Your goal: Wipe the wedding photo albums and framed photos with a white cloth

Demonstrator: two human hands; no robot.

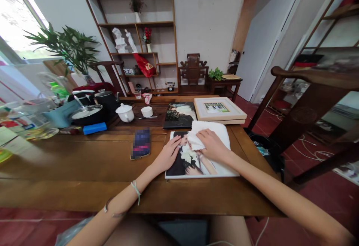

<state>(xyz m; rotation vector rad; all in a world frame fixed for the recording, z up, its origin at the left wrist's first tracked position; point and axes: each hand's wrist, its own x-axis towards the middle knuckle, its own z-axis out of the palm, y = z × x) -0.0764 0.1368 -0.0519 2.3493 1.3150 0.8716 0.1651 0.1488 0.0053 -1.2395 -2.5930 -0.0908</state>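
Note:
A large photo print [196, 163] lies flat on the wooden table [84, 163] in front of me. My left hand [168, 155] rests flat on its left edge, fingers spread. A white cloth [213, 130] covers the print's upper right part, and my right hand [211, 145] presses down on it with the fingers curled around a fold.
Behind the print lie a dark photo panel [180, 115] and a framed picture [218, 109]. A phone [141, 143] lies left of the print. Teapot [125, 112], cup [147, 111], pots and bottles stand at left. A wooden chair [305, 107] stands right, shelves at the back.

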